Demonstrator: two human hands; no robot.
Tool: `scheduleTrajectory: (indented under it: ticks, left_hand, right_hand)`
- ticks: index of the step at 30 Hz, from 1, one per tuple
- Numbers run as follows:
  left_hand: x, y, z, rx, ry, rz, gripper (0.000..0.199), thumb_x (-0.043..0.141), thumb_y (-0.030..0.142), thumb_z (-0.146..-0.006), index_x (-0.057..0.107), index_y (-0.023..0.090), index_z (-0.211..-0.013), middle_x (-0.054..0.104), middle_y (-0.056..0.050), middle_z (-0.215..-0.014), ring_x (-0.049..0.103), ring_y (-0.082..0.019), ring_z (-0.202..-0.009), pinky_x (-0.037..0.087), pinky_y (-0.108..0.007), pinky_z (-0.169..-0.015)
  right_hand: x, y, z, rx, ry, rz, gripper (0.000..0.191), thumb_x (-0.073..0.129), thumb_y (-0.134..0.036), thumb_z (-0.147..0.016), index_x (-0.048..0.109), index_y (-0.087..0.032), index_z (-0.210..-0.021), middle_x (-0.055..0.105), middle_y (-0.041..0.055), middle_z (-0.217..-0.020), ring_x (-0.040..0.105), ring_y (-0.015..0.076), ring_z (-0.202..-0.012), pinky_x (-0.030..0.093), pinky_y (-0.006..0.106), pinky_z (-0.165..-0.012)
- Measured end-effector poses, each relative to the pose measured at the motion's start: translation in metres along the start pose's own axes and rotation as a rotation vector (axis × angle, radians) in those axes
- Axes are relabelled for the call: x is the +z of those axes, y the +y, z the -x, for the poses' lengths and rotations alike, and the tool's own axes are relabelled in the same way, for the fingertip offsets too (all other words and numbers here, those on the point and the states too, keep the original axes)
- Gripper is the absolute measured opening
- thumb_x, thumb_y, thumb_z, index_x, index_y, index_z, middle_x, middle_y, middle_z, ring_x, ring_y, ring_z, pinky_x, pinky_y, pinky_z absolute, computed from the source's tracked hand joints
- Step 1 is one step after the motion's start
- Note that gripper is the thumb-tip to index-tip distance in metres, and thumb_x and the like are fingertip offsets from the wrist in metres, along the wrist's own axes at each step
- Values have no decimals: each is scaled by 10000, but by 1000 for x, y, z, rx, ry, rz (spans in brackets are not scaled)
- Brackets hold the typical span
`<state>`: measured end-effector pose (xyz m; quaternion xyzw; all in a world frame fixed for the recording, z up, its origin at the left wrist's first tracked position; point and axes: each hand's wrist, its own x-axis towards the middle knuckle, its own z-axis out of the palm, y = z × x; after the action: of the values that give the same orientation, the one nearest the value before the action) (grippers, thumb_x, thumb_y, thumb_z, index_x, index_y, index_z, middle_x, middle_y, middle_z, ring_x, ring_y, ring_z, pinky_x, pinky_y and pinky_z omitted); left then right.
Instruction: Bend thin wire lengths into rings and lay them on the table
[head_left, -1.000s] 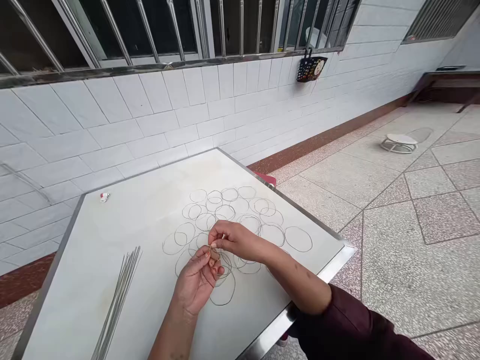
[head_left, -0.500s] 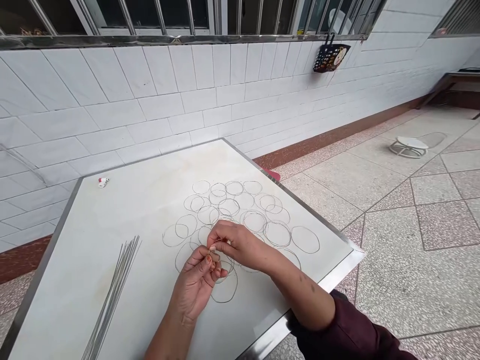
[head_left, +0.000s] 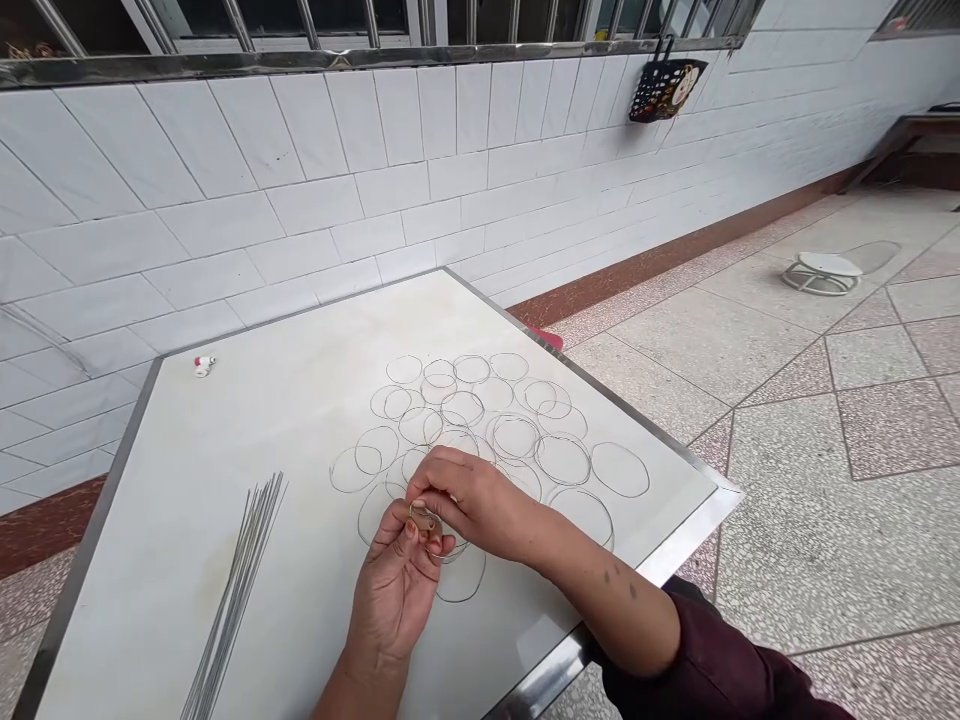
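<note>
Fingertip to fingertip, both my hands meet above the near middle of the white table [head_left: 315,560]. My left hand [head_left: 397,575], palm turned up, pinches a thin wire [head_left: 417,510] between thumb and forefinger. From the right, my right hand [head_left: 469,495] reaches over with thumb and forefinger closed on the same wire. The wire bends in a small curve at the fingers; the rest of it is mostly hidden. Several thin wire rings [head_left: 619,470] lie spread on the table beyond and beside the hands, some overlapping. Left of my hands lies a bundle of straight wires [head_left: 236,590].
A small white and red object [head_left: 203,366] sits near the table's far left corner. The tiled wall [head_left: 285,240] runs behind the table. A patterned bag [head_left: 664,90] hangs from the window bars. A low white stool [head_left: 823,270] stands on the floor at right.
My right hand has shifted slightly left and closer to the left fingers, and the wire between them now shows a clearer curve. The whole view has tilted a little.
</note>
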<state>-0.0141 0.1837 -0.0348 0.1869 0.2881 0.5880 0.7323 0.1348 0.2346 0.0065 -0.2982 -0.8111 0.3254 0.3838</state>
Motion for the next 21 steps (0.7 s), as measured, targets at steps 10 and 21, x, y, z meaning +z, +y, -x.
scheduleTrajectory:
  ticks: [10,21]
  left_hand:
    - [-13,15,0,-140,-195,-188,159,783,313,-762,746,159,-777,641,-16,-665,616,-144,-603,526,-323,-668]
    - [1,2,4,-3,-41,-127,164,854,268,-686,722,175,-714,628,15,-657,612,-106,-622,538,-240,-658]
  right_hand:
    - [-14,2,-2,-46,-165,-89,123,553,-124,-950,657,-190,-941,601,18,-895,584,132,-886,496,241,-777]
    - [-16,7,1,23,-153,-299,213,667,-256,-894,637,-231,-1103,619,42,-1071,594,162,-994,516,315,-872]
